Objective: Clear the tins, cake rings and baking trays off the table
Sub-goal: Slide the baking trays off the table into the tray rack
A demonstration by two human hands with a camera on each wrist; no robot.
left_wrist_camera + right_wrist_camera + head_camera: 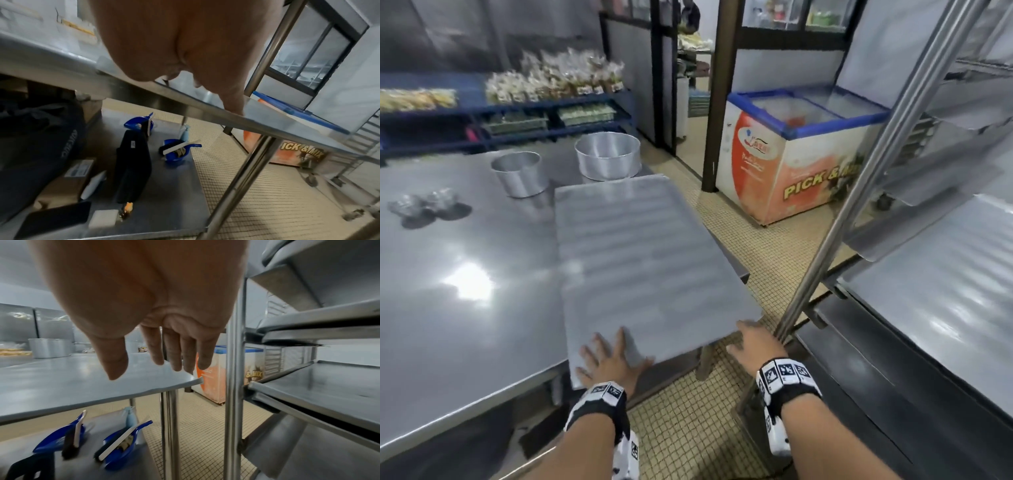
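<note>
A large flat baking tray lies along the right side of the steel table, its near right corner jutting past the table edge. My left hand lies flat with spread fingers on the tray's near edge. My right hand is at the tray's near right corner; in the right wrist view its straight fingers hover just over that corner of the tray and hold nothing. A small round tin and a larger round tin stand at the table's far end.
A metal tray rack stands close on the right, with trays on its slides. A chest freezer is beyond it. Crumpled foil cups sit on the table's left. Blue scoops lie on the table's lower shelf.
</note>
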